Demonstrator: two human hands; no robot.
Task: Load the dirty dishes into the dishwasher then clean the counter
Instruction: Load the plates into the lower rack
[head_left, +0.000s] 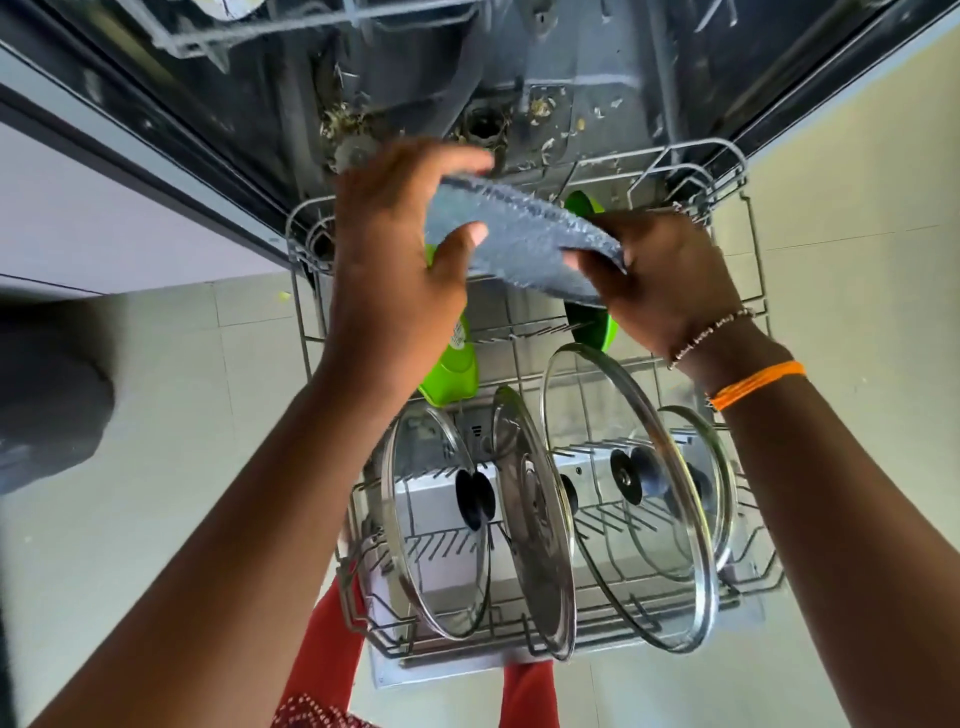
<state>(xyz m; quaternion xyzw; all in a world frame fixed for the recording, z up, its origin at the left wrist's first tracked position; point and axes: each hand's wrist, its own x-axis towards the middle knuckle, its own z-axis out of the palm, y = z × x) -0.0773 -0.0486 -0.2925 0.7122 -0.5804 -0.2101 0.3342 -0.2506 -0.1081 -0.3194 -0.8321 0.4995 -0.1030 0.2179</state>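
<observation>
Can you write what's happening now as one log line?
left hand + right hand: grip grey cloth | above rack | lids racked

Pale greenish floor tiles (156, 467) with thin grout lines covered the room on both sides. At the left stood a lilac-white cabinet front (104, 218) above a dark frame edge (135, 156). A dark rounded object (47, 400), too blurred to identify, sat near the left edge. Soft, even daylight filled the scene.
</observation>
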